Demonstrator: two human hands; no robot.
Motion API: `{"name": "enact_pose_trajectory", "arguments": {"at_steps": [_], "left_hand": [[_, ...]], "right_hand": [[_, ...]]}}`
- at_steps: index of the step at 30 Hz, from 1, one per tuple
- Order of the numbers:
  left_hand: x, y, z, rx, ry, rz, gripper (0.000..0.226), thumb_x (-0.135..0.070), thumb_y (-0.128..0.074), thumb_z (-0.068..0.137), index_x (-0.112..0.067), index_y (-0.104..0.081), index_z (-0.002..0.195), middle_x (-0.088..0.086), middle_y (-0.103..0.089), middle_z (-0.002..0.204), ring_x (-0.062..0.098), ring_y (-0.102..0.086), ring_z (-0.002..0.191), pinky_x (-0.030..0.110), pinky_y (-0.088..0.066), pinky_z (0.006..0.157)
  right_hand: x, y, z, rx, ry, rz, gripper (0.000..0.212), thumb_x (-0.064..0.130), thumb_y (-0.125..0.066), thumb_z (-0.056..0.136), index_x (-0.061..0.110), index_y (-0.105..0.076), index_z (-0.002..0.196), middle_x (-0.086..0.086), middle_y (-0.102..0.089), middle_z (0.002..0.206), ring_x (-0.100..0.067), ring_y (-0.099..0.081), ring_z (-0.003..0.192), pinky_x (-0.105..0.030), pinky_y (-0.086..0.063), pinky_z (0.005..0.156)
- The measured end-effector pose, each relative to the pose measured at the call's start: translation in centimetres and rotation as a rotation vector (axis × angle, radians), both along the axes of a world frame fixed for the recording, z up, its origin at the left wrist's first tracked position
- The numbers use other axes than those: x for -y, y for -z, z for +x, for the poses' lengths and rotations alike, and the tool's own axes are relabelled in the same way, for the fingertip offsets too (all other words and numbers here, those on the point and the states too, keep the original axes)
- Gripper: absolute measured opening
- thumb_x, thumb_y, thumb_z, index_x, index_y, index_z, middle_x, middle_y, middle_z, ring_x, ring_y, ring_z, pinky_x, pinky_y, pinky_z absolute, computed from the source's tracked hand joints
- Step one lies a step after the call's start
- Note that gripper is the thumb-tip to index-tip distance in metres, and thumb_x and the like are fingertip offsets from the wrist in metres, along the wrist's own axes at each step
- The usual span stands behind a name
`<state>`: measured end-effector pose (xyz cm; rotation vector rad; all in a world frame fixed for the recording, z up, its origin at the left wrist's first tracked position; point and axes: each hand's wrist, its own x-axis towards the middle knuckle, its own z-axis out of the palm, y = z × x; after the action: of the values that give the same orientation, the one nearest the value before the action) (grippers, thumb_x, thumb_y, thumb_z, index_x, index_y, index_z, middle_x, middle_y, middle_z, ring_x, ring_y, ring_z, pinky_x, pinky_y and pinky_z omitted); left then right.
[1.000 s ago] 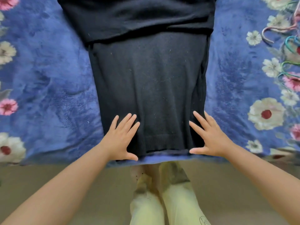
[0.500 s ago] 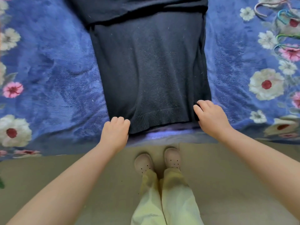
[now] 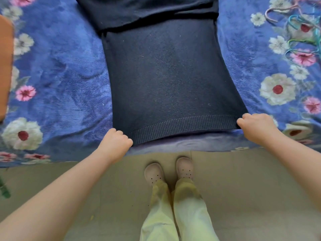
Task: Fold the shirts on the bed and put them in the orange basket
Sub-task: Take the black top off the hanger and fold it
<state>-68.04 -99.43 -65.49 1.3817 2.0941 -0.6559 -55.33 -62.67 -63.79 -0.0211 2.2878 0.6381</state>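
Note:
A dark navy knit shirt lies flat on the blue flowered bed cover, its sleeves folded across the top and its ribbed hem towards me. My left hand is closed on the hem's left corner. My right hand is closed on the hem's right corner. The hem is stretched between them near the bed's front edge. A strip of the orange basket shows at the far left edge, mostly cut off.
Several coloured clothes hangers lie on the bed at the upper right. Below the bed edge is a beige floor with my legs and pale shoes. Something green sits at the left edge of the floor.
My hands went from lying flat and open on the shirt to closing on the hem's two corners. The hem now looks pulled wider between them.

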Motion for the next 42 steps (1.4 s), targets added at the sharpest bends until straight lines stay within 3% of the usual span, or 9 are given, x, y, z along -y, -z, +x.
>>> {"name": "enact_pose_trajectory", "arguments": {"at_steps": [8,11,15,20,24,29,33,38,42], "left_hand": [[-0.7,2.1,0.3,0.043,-0.072,-0.195,0.03,-0.001,-0.041,0.088,-0.019,-0.05,0.11,-0.003,-0.057,0.11,0.02,-0.048,0.107,0.028,-0.023,0.072],[-0.9,3.3,0.4,0.02,-0.181,-0.139,0.022,-0.011,-0.047,0.088,-0.017,-0.051,0.109,-0.001,-0.055,0.11,0.021,-0.048,0.106,0.028,-0.024,0.07],[-0.5,4.0,0.7,-0.15,-0.187,0.206,0.047,-0.029,-0.086,0.037,-0.011,-0.053,0.065,0.005,-0.05,0.063,0.023,-0.048,0.063,0.03,-0.025,0.055],[-1.3,5.4,0.5,-0.303,-0.217,0.426,0.04,0.001,-0.058,0.043,-0.012,-0.033,0.072,0.007,-0.042,0.063,0.024,-0.034,0.066,0.033,-0.033,0.057],[-3.3,3.5,-1.8,-0.112,-0.292,0.342,0.022,0.003,-0.062,0.051,-0.006,-0.053,0.07,0.01,-0.053,0.067,0.028,-0.053,0.062,0.029,-0.032,0.049],[-3.6,0.0,-5.7,0.23,-0.756,0.103,0.04,0.002,-0.038,0.081,-0.022,-0.056,0.107,0.004,-0.058,0.097,0.023,-0.046,0.083,0.028,-0.035,0.062],[-3.6,-2.4,-9.4,0.494,-0.726,-0.146,0.026,0.0,-0.037,0.077,-0.013,-0.059,0.083,0.007,-0.061,0.079,0.022,-0.053,0.065,0.023,-0.043,0.058],[-5.2,-6.8,-13.0,0.442,-0.385,-0.571,0.038,-0.003,-0.04,0.083,-0.007,-0.061,0.114,0.008,-0.055,0.092,0.024,-0.051,0.071,0.022,-0.038,0.051],[-4.7,-8.6,-17.1,0.433,-0.525,-0.591,0.044,-0.002,-0.032,0.082,-0.007,-0.059,0.116,0.014,-0.063,0.111,0.026,-0.055,0.08,0.023,-0.043,0.057]], "right_hand": [[0.4,1.7,0.0,0.075,0.081,0.08,0.025,0.011,-0.041,0.091,0.018,-0.054,0.111,0.003,-0.053,0.109,-0.019,-0.055,0.103,-0.027,-0.032,0.068],[1.3,3.4,-0.4,-0.149,0.074,0.012,0.017,0.009,-0.068,0.07,0.008,-0.061,0.087,-0.007,-0.058,0.089,-0.027,-0.056,0.084,-0.029,-0.039,0.065],[2.8,4.7,-1.1,-0.411,0.202,-0.22,0.054,0.013,-0.081,0.024,-0.001,-0.055,0.069,-0.021,-0.049,0.072,-0.033,-0.05,0.066,-0.034,-0.032,0.057],[3.9,4.7,-1.9,-0.321,0.174,-0.218,0.084,0.011,-0.078,0.052,0.0,-0.049,0.13,-0.025,-0.041,0.138,-0.041,-0.036,0.127,-0.054,-0.032,0.099],[2.2,4.8,-3.2,-0.409,0.001,-0.292,0.045,-0.001,-0.038,0.074,-0.005,-0.062,0.111,-0.027,-0.06,0.116,-0.048,-0.059,0.101,-0.058,-0.049,0.077],[1.2,-0.2,-7.5,0.197,0.215,-0.27,0.056,-0.003,-0.037,0.084,0.026,-0.05,0.13,0.004,-0.057,0.12,-0.021,-0.052,0.113,-0.028,-0.047,0.085],[1.8,-3.9,-12.5,0.461,0.223,-0.198,0.034,0.002,-0.043,0.083,0.01,-0.063,0.109,-0.002,-0.056,0.074,-0.022,-0.047,0.075,-0.026,-0.04,0.061],[3.3,-6.9,-15.3,0.763,0.229,-0.094,0.025,0.004,-0.043,0.084,0.01,-0.062,0.098,-0.012,-0.055,0.089,-0.023,-0.049,0.077,-0.026,-0.038,0.067],[2.2,-7.9,-18.8,0.711,0.216,-0.049,0.038,-0.003,-0.044,0.084,-0.002,-0.057,0.12,-0.017,-0.052,0.099,-0.019,-0.05,0.087,-0.022,-0.034,0.068]]}}
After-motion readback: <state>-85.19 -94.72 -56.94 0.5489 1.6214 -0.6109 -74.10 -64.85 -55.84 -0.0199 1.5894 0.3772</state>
